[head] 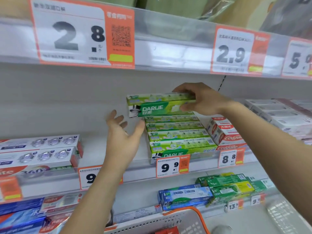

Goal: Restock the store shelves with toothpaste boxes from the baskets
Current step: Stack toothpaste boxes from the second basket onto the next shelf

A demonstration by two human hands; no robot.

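My right hand (200, 100) grips a green Darlie toothpaste box (160, 105) by its right end, level, just above the stack of matching green boxes (179, 137) on the middle shelf (138, 164). My left hand (124, 134) is spread wide, empty, palm toward the stack's left side. Box: long, green and white, logo facing me. Low in view, a white basket with an orange handle (184, 222); something red inside, too cropped to identify.
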